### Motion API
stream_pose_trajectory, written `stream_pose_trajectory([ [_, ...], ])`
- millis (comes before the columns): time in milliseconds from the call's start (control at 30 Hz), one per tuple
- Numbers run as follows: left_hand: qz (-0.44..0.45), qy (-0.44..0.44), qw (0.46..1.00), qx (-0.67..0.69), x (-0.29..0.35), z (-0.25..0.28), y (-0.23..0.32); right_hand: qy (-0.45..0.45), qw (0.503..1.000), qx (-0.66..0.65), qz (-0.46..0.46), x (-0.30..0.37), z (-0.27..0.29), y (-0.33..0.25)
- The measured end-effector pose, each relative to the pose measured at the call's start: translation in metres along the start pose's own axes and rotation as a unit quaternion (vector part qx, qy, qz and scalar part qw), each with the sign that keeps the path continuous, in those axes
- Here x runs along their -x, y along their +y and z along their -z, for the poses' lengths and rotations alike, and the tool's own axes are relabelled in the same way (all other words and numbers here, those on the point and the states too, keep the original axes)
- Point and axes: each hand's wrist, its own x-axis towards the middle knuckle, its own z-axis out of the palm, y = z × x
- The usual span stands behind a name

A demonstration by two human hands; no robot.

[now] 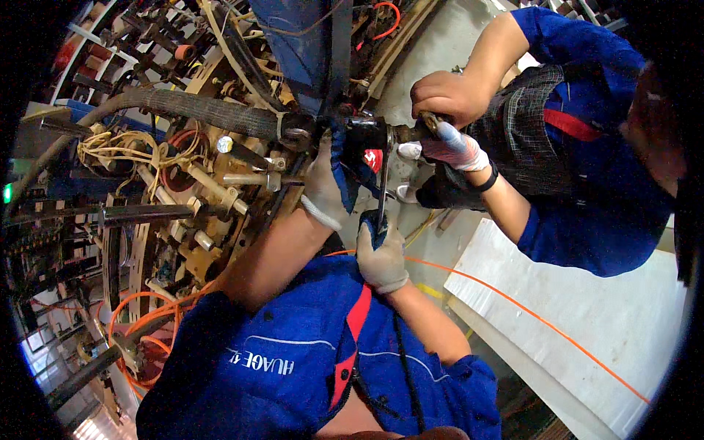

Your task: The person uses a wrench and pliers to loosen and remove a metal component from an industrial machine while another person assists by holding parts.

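Grey concrete floor [469, 44] carries machine frame [183, 242]; white board [623, 315] lies flat on floor, thin orange cable [513, 304] runs across board.

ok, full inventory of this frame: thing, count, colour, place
black fitting: 1, black with a red mark, centre, at the braided hose's end
braided hose: 1, grey, upper left, running to the fitting
wrench: 1, dark metal, below the fitting
orange cable: 1, across the floor, right
pale board: 1, white, lower right
co-worker's hands: 2, one bare, one white-gloved, right of the fitting
left hand: 1, grey-and-blue glove, on the fitting
right hand: 1, same glove, gripping the wrench
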Motion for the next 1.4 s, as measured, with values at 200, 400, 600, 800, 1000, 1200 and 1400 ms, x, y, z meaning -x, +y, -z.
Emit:
stream_pose_trajectory([
  [200, -0.016, -0.001, 0.998, -0.056, -0.009, 0.009, -0.01, -0.031, 0.999, -0.015, -0.009, -0.011, 0.009, -0.003],
  [400, -0.014, 0.025, 0.998, -0.058, -0.016, -0.004, -0.014, -0.025, 0.993, -0.014, 0.118, -0.014, 0.019, 0.016],
  [600, -0.05, -0.003, 0.998, -0.04, -0.005, -0.028, -0.01, -0.1, 0.992, -0.07, 0.038, -0.01, 0.026, 0.011],
  [800, -0.062, 0.064, 0.996, -0.009, -0.01, -0.038, -0.009, -0.075, 0.996, 0.016, 0.034, -0.006, 0.022, 0.009],
  [1000, -0.03, 0.066, 0.997, -0.019, -0.006, -0.04, -0.007, -0.075, 0.991, -0.067, 0.085, -0.009, 0.024, 0.006],
  [1200, -0.04, 0.061, 0.995, -0.074, -0.005, -0.034, -0.005, -0.064, 0.992, -0.101, 0.051, -0.006, 0.016, -0.004],
  [1400, -0.037, 0.074, 0.996, -0.036, -0.011, -0.028, -0.006, -0.066, 0.995, -0.074, 0.027, -0.003, 0.013, 0.0],
])
